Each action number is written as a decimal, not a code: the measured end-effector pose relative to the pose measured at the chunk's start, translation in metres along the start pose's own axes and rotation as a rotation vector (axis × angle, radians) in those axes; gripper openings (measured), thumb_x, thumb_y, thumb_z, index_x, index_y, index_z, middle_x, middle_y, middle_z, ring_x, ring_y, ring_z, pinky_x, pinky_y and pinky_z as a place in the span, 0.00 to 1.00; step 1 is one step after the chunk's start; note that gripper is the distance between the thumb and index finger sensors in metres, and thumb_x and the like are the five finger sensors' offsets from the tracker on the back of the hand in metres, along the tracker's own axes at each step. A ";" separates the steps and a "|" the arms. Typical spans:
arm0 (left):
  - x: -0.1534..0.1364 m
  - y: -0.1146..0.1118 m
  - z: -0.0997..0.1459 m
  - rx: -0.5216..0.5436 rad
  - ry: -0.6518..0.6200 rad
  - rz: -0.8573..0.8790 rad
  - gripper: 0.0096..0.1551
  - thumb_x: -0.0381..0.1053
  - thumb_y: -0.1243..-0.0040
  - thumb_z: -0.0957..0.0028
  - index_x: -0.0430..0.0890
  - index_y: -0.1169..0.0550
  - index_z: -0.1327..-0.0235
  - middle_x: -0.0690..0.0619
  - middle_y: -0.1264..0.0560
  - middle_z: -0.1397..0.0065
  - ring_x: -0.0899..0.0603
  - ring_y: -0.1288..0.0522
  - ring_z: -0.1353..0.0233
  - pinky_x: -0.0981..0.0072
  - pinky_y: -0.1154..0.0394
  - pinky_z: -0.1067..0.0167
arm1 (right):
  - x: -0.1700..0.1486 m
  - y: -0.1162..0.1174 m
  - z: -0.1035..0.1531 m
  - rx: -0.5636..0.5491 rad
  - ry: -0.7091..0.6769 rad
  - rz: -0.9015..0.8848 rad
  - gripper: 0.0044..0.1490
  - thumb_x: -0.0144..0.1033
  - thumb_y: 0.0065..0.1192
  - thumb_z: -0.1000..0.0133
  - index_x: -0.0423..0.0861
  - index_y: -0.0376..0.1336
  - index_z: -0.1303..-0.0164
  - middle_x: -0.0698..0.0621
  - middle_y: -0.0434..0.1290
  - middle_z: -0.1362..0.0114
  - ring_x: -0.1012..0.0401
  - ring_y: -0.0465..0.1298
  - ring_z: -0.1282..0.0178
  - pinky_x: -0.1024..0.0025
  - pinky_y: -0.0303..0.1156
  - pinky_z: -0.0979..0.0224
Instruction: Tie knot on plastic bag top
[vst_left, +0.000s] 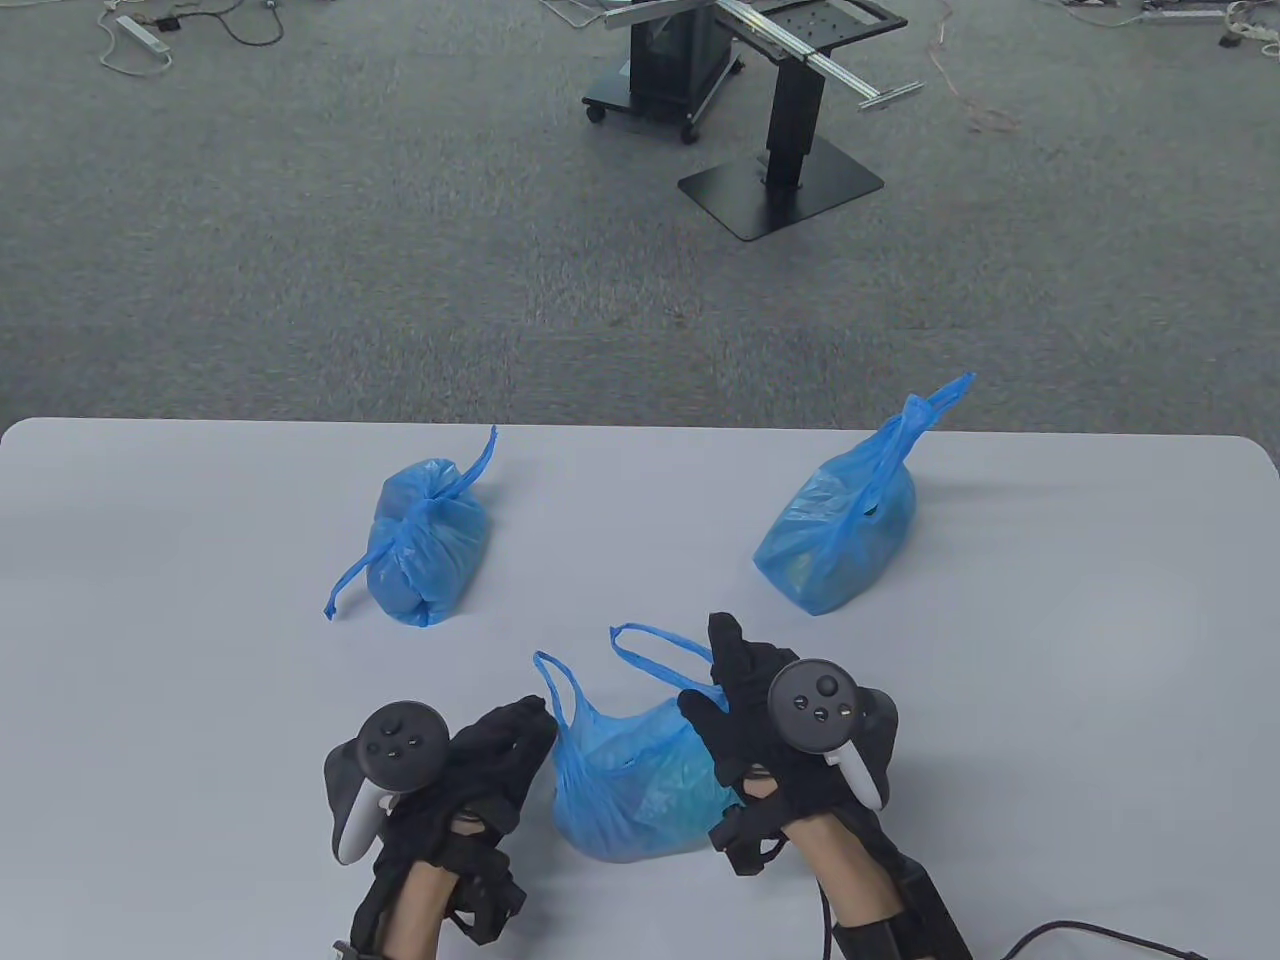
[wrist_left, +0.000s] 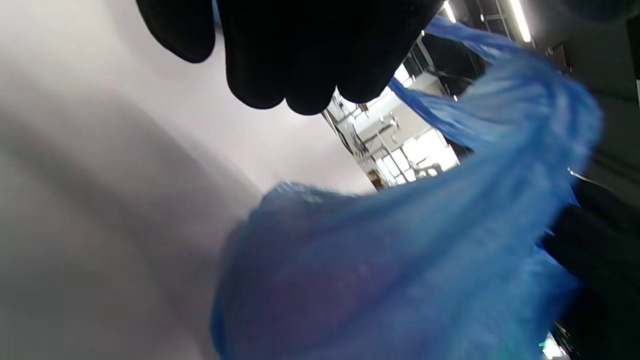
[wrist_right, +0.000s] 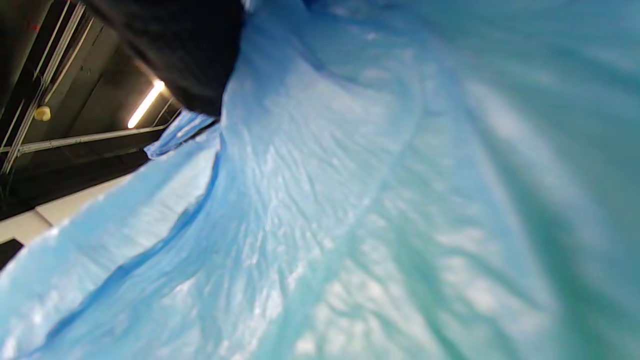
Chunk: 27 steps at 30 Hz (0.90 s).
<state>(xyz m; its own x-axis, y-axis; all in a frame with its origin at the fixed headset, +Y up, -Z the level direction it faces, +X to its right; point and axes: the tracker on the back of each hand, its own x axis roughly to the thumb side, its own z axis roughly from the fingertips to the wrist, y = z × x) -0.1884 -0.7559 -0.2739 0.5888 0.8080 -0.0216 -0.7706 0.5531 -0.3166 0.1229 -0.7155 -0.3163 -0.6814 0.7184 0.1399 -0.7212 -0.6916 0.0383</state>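
Observation:
An untied blue plastic bag (vst_left: 640, 790) with something inside stands on the white table (vst_left: 1050, 700) near the front edge, between my hands. My left hand (vst_left: 530, 725) has its fingers curled against the bag's left handle loop (vst_left: 550, 685). In the left wrist view the curled fingers (wrist_left: 300, 60) close over a blue strip above the bag (wrist_left: 400, 260). My right hand (vst_left: 715, 680) holds the bag's right side where the right handle loop (vst_left: 655, 645) runs in, index finger stretched out. The right wrist view is filled by the bag (wrist_right: 375, 200), with a finger (wrist_right: 185, 55) against the plastic.
A knotted blue bag (vst_left: 428, 545) lies on the table's left middle. Another knotted blue bag (vst_left: 840, 530) stands at the right, near the far edge. A cable (vst_left: 1080, 935) trails at the front right. Black stands (vst_left: 780, 190) are on the carpet beyond the table.

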 end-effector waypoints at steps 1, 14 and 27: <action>0.001 -0.003 -0.001 -0.031 -0.007 0.015 0.57 0.86 0.58 0.57 0.52 0.28 0.21 0.52 0.30 0.18 0.38 0.31 0.17 0.36 0.40 0.22 | -0.001 0.000 0.000 0.007 0.002 -0.010 0.45 0.44 0.65 0.46 0.53 0.48 0.22 0.56 0.66 0.34 0.51 0.65 0.29 0.40 0.47 0.14; 0.012 -0.022 -0.009 -0.175 -0.146 0.257 0.42 0.72 0.39 0.46 0.57 0.31 0.19 0.58 0.34 0.15 0.39 0.39 0.12 0.30 0.52 0.20 | -0.011 -0.011 0.001 -0.004 -0.028 -0.261 0.33 0.42 0.59 0.45 0.52 0.60 0.27 0.54 0.73 0.36 0.49 0.71 0.31 0.40 0.52 0.17; 0.025 -0.018 -0.004 -0.030 -0.271 0.411 0.25 0.60 0.39 0.41 0.58 0.20 0.31 0.59 0.23 0.25 0.42 0.28 0.19 0.34 0.42 0.21 | -0.025 -0.015 -0.003 0.179 0.017 -0.749 0.32 0.42 0.59 0.44 0.52 0.63 0.28 0.51 0.74 0.31 0.47 0.71 0.29 0.39 0.54 0.19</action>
<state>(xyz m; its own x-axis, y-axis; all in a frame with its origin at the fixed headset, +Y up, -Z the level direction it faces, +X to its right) -0.1590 -0.7466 -0.2728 0.1500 0.9841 0.0955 -0.9163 0.1747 -0.3605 0.1501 -0.7226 -0.3237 -0.0216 0.9998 -0.0012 -0.9607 -0.0204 0.2767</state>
